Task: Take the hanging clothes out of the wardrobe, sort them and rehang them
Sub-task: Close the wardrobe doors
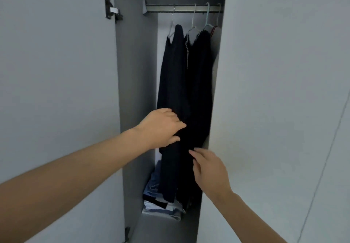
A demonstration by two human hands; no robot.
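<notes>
Inside the open wardrobe [136, 72], dark clothes [181, 91] hang from the rail [181, 8] on hangers [193, 26]. Your left hand [161, 127] grips their lower part; your right hand [208, 169] touches them with relaxed fingers.

Dim, cool, even light; no glare. Deep shade beyond the left hand [161, 127], swallowing detail in the dark dresses [181, 95]. Slightly soft throughout. Wide-angle bowing at edges.

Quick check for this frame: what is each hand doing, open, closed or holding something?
Left hand: fingers curled round the dark hanging garment, gripping it.
Right hand: open, fingers straight, fingertips touching the black garment beside it.
</notes>
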